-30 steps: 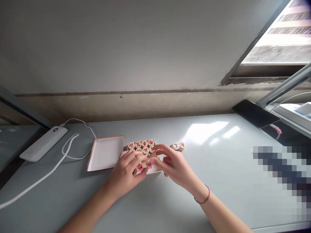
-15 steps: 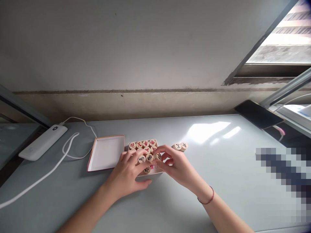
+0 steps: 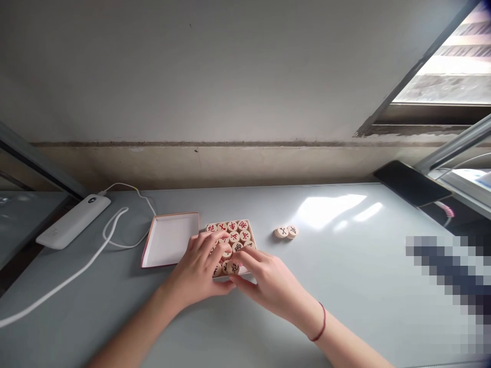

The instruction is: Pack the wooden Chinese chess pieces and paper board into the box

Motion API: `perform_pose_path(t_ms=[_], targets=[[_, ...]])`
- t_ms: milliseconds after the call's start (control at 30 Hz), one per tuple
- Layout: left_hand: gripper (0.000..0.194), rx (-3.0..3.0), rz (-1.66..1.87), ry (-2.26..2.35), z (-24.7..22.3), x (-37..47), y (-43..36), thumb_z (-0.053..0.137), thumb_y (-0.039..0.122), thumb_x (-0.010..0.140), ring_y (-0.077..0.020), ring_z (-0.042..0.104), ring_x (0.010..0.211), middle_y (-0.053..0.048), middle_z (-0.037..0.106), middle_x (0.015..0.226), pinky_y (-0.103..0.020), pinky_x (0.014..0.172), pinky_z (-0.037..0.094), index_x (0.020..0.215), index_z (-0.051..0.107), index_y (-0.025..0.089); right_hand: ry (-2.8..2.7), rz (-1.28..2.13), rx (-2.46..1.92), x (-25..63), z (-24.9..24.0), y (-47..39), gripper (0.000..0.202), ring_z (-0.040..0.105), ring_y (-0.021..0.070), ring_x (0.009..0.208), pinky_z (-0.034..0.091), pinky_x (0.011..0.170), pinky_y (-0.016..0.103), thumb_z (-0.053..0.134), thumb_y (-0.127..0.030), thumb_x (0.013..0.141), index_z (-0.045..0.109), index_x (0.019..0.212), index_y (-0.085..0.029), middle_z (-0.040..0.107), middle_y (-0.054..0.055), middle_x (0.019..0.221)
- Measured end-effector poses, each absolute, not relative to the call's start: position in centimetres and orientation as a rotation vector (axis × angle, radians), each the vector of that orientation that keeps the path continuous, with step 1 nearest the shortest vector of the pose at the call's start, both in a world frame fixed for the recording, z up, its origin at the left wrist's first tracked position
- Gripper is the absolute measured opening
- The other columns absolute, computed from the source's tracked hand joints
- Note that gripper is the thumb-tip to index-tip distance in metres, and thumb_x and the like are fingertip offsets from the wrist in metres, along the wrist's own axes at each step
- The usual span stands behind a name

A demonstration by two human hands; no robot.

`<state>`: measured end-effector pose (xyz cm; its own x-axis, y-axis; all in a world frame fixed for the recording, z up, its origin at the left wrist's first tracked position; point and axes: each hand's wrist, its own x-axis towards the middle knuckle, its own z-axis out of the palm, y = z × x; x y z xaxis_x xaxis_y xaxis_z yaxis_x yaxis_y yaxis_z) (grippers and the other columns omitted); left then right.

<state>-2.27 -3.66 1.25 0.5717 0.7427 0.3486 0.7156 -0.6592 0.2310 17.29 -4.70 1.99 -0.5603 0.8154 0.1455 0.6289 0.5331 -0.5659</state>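
Note:
A shallow box holds several round wooden Chinese chess pieces with red or black characters, laid in rows. Spread over the box's left side, my left hand is open, its fingers touching pieces there and its thumb along the near edge. My right hand pinches one black-lettered Chinese chess piece between thumb and fingers at the near row. My fingers hide part of the rows. To the right of the box, a few black-lettered pieces sit in small stacks on the table.
The box's lid lies inside-up left of the box. A white power bank with a white cable is at the far left. A dark phone rests at the back right, and a wall rises behind the table.
My right hand has moved left and nearer, from the box's right side to the near row. More pieces at the right show now. My left hand has stayed over the left side.

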Motion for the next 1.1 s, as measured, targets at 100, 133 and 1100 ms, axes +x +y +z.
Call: perform_pose_path(t_ms=[100,133,1100], targets=[[0.035,2.734,0.637,1.254,1.0,-2.3,-3.7,0.066,0.030,0.070,-0.0298,0.050,0.111,-0.013,0.055,0.120,-0.042,0.089,0.040,0.101,0.052,0.020,-2.456,0.533,-1.165,17.0,1.5,-4.8,0.016,0.059,0.0154,0.069,0.045,0.056,0.025,0.048,-0.028,0.092,0.057,0.103,-0.021,0.063,0.006,0.089],[0.036,2.734,0.632,1.248,0.9,-2.3,-3.8,0.066,0.030,0.070,-0.0301,0.049,0.111,-0.013,0.055,0.120,-0.043,0.089,0.040,0.101,0.052,0.019,-2.464,0.521,-1.163,17.0,1.5,-4.7,0.017,0.060,0.0156,0.069,0.044,0.055,0.025,0.047,-0.029,0.093,0.057,0.103,-0.020,0.064,0.006,0.089],[0.027,2.756,0.613,1.147,1.2,-1.7,-3.9,0.066,0.037,0.075,-0.0287,0.048,0.108,-0.009,0.055,0.123,-0.043,0.087,0.040,0.099,0.062,0.025,-2.256,0.408,-1.944,23.8,1.7,-0.8,0.016,0.056,0.0118,0.056,0.029,0.044,0.022,0.039,-0.016,0.083,0.053,0.087,-0.021,0.061,0.003,0.087]])
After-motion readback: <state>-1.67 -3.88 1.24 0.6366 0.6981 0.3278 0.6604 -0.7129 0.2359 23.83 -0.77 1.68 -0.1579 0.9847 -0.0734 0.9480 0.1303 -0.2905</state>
